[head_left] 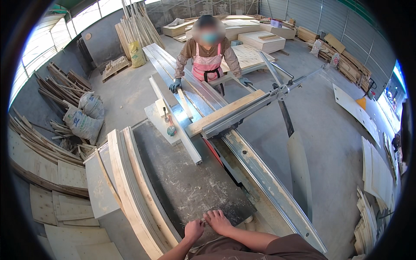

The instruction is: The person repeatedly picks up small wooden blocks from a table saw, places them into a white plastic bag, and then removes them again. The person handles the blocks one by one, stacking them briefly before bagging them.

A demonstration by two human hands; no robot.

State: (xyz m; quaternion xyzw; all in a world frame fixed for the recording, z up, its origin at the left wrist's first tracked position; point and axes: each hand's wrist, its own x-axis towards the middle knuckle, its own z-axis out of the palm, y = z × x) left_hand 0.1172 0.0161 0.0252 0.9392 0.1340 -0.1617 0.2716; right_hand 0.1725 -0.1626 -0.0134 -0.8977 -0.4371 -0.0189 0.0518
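Note:
Both my hands are at the near edge of a dark saw table (182, 177), close together. My left hand (194, 230) is curled closed; anything inside it is too small or hidden to make out. Next to it, my right hand (219, 222) rests on the tabletop with fingers stretched forward, its thumb side near the left hand. Sawdust and chips lie on the table ahead of them. Farther off, a wooden board (227, 112) lies along the metal crosscut fence (242, 116). A metal rip fence (184, 136) stands to its left.
A co-worker (209, 60) in a pink apron and gloves stands across the saw, one glove near a wood strip (185, 104). Long boards (132, 186) are stacked along the table's left side. A sliding rail (264, 182) runs on the right. White sacks (84, 121) sit at left.

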